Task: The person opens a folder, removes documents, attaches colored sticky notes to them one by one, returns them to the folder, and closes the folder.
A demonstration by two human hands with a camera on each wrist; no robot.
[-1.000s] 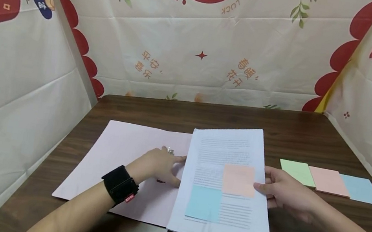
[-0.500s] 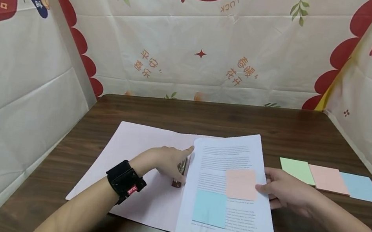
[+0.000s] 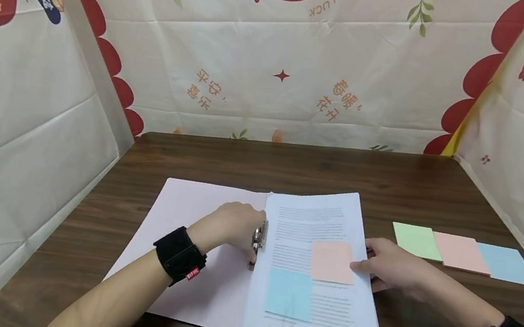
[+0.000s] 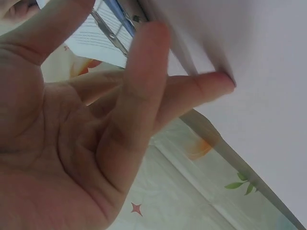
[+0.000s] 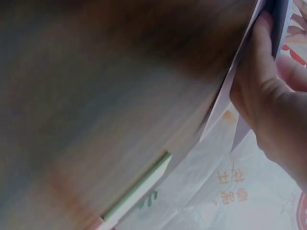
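A pale pink folder (image 3: 200, 210) lies spread on the table, with a metal clip (image 3: 258, 235) along its spine. My left hand (image 3: 233, 226) is at this clip, fingertips near its top end and thumb near its lower end. In the left wrist view, the left hand's fingers (image 4: 206, 91) are extended, one tip against the folder cover. My right hand (image 3: 390, 265) pinches the right edge of the printed sheets (image 3: 308, 226), thumb on top and fingers beneath. A pink sticky note (image 3: 332, 262) and a blue sticky note (image 3: 290, 295) are on the top sheet.
Green (image 3: 417, 241), pink (image 3: 461, 253) and blue sticky note pads (image 3: 508, 264) lie in a row to the right of the right hand. A printed cloth (image 3: 254, 73) hangs behind and beside the brown table (image 3: 202, 158).
The sheets have come down flatter over the folder's right half, their left edge now along the clip. My left hand has shifted slightly right onto the clip. The right hand keeps its pinch.
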